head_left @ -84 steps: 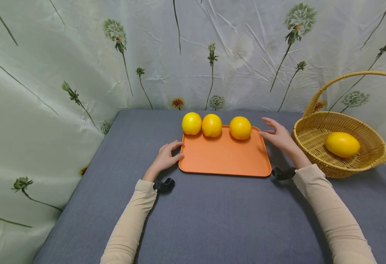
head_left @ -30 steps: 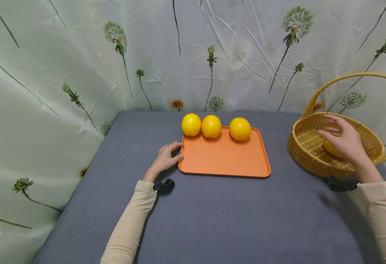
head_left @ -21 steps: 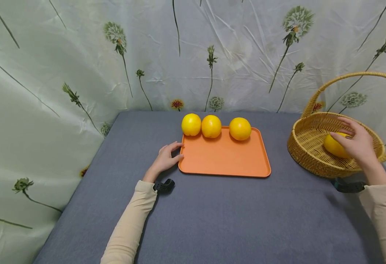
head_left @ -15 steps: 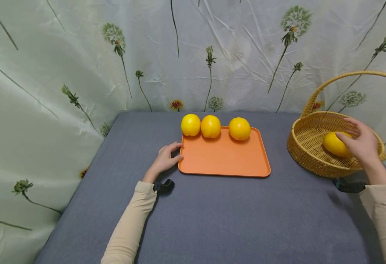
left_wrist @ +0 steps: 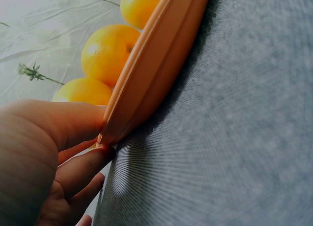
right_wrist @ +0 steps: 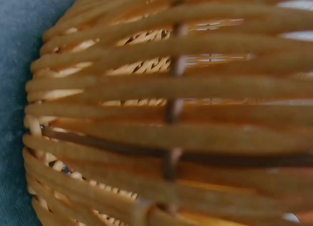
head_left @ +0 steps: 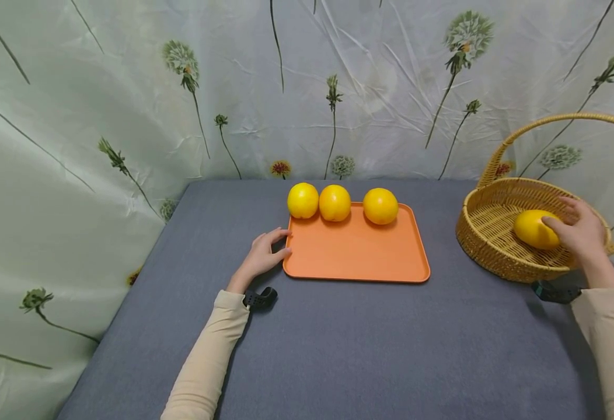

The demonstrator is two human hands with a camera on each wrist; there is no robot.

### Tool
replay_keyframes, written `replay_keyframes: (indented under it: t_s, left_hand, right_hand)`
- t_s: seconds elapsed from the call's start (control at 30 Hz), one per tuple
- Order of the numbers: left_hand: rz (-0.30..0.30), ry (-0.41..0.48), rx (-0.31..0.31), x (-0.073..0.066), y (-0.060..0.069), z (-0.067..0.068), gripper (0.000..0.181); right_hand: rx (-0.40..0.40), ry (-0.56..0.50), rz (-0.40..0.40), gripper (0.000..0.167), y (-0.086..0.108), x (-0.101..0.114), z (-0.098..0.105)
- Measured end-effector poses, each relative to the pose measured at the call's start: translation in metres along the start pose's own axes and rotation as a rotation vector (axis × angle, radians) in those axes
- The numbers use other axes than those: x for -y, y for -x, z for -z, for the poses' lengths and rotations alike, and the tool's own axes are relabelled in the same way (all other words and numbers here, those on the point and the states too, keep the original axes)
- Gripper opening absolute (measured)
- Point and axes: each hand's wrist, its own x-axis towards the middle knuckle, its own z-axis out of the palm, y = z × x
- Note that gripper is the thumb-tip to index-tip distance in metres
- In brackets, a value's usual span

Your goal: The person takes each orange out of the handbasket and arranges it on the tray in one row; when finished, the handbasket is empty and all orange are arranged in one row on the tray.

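My left hand holds the left rim of an orange tray, thumb at the rim. In the left wrist view the thumb lies over the tray's edge and a fingertip touches its outer corner. Along the tray's back edge sit three oranges, two side by side and one apart. My right hand is inside a wicker basket, at the right end of another orange. The thumb overlaps that orange, the fingers bent loosely behind it; I cannot tell whether they touch. The right wrist view shows only wicker weave.
The basket's tall arched handle rises over its bowl and runs out of view on the right. A grey cloth covers the table. A flower-printed curtain hangs behind and to the left.
My right hand has gone from the tray's right side into the basket, then lowered and shifted right beside the orange there. My left hand stays at the tray's left rim.
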Motion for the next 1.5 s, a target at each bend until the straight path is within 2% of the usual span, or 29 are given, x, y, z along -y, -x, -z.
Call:
replay_keyframes:
  t_s: [0.23, 0.5, 0.7, 0.83, 1.0, 1.27, 1.5]
  left_hand:
    - [0.009, 0.004, 0.007, 0.0005, 0.0000, -0.0013, 0.046]
    - [0.018, 0.006, 0.006, 0.0019, -0.0023, -0.0013, 0.046]
    - [0.011, 0.003, 0.008, 0.0020, -0.0016, -0.0014, 0.046]
    - [0.019, 0.009, 0.010, 0.0012, -0.0009, -0.0013, 0.045]
    - [0.023, 0.002, 0.012, -0.0001, -0.0007, -0.0011, 0.046]
    - [0.023, 0.007, 0.010, -0.0003, -0.0009, 0.0003, 0.046]
    - [0.013, 0.006, 0.009, -0.0002, -0.0008, 0.0003, 0.046]
  right_hand:
    - [0.019, 0.082, -0.007, 0.067, -0.0010, -0.0037, -0.0019]
    - [0.180, 0.123, 0.042, 0.070, -0.0033, -0.0072, -0.0002]
    - [0.311, 0.115, 0.066, 0.076, -0.0059, -0.0081, -0.0012]
    - [0.352, 0.101, 0.105, 0.078, -0.0068, -0.0082, -0.0040]
    - [0.358, 0.085, 0.117, 0.081, -0.0069, -0.0072, -0.0065]
    - [0.332, 0.180, 0.143, 0.072, -0.0081, -0.0059, -0.0046]
    - [0.278, 0.215, 0.138, 0.069, -0.0059, -0.0023, -0.0057]
